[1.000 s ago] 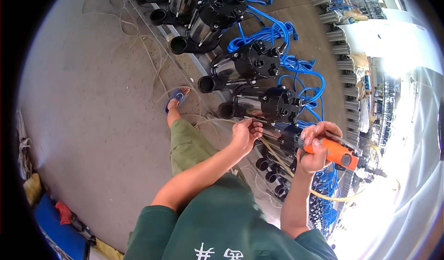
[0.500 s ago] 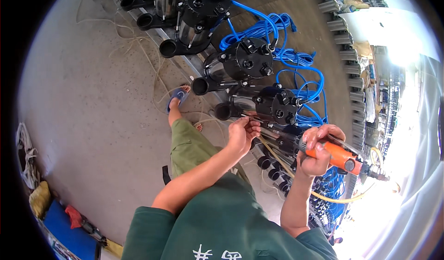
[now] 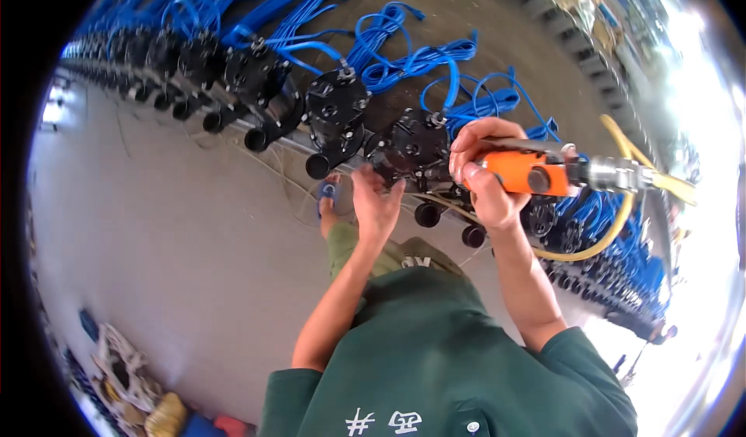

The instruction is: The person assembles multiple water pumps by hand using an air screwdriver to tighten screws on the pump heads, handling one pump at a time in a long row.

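My right hand (image 3: 491, 180) is wrapped round an orange air tool (image 3: 519, 173); its metal hose coupling points to the right. The tool's working end is hidden by my fingers and the pump. A black pump (image 3: 418, 140) with a round bolted top stands just left of the tool. At this pump's near side is my left hand (image 3: 374, 208), with thumb and fingers apart and its fingertips close to the body. Whether they touch it I cannot tell. Beside it on the left is another black pump (image 3: 336, 104) with a round outlet.
Black pumps (image 3: 260, 79) run in a long row to both sides, with coiled blue cables (image 3: 423, 64) behind them. A yellow air hose (image 3: 594, 249) loops below the tool. Metal cylinders (image 3: 594, 68) line the far right. Thin pale hoses (image 3: 272, 173) lie on the floor.
The view has shifted along the row. My left hand has gone from pinched fingers to spread ones near the pump. The air tool has come closer to the pump, still in my right hand.
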`<act>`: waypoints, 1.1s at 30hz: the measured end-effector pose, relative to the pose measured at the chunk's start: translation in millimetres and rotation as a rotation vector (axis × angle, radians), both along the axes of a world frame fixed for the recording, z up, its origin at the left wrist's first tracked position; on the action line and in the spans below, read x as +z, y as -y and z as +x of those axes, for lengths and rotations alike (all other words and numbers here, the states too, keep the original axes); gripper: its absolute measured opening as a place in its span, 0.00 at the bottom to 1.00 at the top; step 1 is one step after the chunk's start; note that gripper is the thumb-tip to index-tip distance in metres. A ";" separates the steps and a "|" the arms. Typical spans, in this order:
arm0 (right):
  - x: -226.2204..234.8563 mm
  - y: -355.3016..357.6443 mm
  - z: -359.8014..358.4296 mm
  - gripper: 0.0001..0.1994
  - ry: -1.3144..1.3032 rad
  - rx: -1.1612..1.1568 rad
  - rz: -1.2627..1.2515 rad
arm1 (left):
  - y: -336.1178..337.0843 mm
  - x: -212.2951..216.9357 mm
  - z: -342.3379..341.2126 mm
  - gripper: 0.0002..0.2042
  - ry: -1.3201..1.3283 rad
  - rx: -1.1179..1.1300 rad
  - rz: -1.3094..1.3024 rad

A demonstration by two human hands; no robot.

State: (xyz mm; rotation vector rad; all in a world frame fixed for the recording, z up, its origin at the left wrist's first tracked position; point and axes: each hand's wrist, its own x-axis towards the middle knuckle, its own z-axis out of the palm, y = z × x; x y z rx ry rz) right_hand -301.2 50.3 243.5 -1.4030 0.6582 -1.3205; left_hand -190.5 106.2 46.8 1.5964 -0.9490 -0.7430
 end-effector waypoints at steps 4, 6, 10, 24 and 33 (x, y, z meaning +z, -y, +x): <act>42.6 -18.5 -35.1 0.19 0.045 -0.070 -0.209 | 17.6 10.1 3.2 0.41 0.489 -0.103 -0.246; 56.2 -35.7 -50.8 0.18 0.096 -0.169 -0.241 | 25.9 9.5 3.5 0.41 0.332 -0.185 -0.068; 69.8 -68.7 -91.6 0.18 0.123 -0.301 -0.305 | 30.6 -2.7 5.7 0.36 0.236 -0.239 -0.109; 61.0 -168.8 -190.6 0.20 0.347 -0.688 -0.034 | 74.7 -28.8 43.4 0.51 0.044 -0.821 0.002; 76.1 -152.4 -184.1 0.18 -0.222 -0.664 0.039 | 74.1 -62.5 29.0 0.29 -0.122 -0.641 -0.187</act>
